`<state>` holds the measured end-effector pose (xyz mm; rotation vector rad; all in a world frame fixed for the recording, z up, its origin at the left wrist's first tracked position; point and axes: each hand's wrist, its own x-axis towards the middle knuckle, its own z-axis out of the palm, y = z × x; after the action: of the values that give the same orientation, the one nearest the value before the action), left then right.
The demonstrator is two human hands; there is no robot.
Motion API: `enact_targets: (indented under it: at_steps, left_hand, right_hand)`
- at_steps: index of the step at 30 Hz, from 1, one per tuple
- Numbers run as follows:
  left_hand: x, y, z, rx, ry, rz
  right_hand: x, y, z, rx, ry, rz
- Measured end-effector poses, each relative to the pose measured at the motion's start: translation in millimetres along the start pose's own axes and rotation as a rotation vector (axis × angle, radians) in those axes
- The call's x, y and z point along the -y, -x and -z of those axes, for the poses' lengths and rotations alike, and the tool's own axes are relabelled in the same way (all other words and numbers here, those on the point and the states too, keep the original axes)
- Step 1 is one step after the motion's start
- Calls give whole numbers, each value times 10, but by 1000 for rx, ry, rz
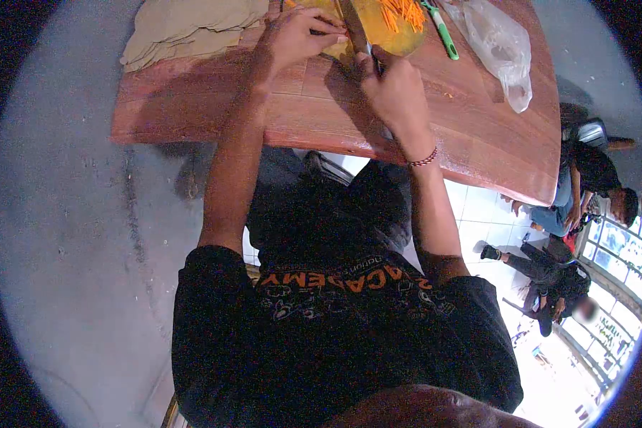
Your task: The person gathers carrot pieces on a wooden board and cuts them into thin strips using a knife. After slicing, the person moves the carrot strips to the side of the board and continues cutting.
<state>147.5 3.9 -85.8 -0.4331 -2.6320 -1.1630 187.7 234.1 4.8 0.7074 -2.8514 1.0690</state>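
At the top of the view a knife lies over a yellow round board. My right hand is wrapped round the knife's handle. Shredded orange pieces sit on the board, right of the blade. My left hand is left of the blade, its fingertips pinched together at the board; what they hold, if anything, is too small to make out. Flat beige sheets lie in a pile left of my left hand.
The wooden table has its near edge below my wrists. A green-handled peeler and a clear plastic bag lie at the right. Two people are seated beyond the table's right side, near windows.
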Motion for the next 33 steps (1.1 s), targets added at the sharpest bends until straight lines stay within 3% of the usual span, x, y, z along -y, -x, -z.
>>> enact_targets:
  at_steps: [3,6,9,11,15,17,18,20,21,25,27,30,33]
  left_hand:
    - [-16,-4,-20,-35,-45,-93]
    - [12,-12,-62,-54,64,50]
    - [-50,1,-24,-83,-144,-137]
    - [-275,25,24,-58,-75,204]
    - [74,1,-41,-119,170,174]
    - [217,-14,89,-303,-347,-314]
    - [95,1,153,-300,-351,-310]
    - [-312,34,329,-537,-327,207]
    - [-346,54,352,-564,-599,247]
    - [-277,56,301,-616,-687,318]
    - [-67,17,347,-347,-796,422]
    - [-180,33,336,-383,-731,451]
    - [370,64,233,-452,-634,346]
  right_hand:
    - [18,9,-27,-15,45,56]
    - [31,-35,-16,-15,43,63]
    - [-138,-234,-62,-28,-15,23]
    - [-245,-322,-64,-25,-50,13]
    - [-286,-358,78,-37,-192,-114]
    - [-191,-267,107,-32,-192,-88]
    - [-135,-206,110,-31,-193,-65]
    - [25,-64,99,15,-203,-101]
    - [70,-30,90,58,-208,-139]
    - [-145,-53,27,10,-185,-133]
    - [-402,-179,83,-71,-175,-41]
    - [-593,-348,196,-102,-68,-150]
    - [-541,-312,295,-97,-134,-143]
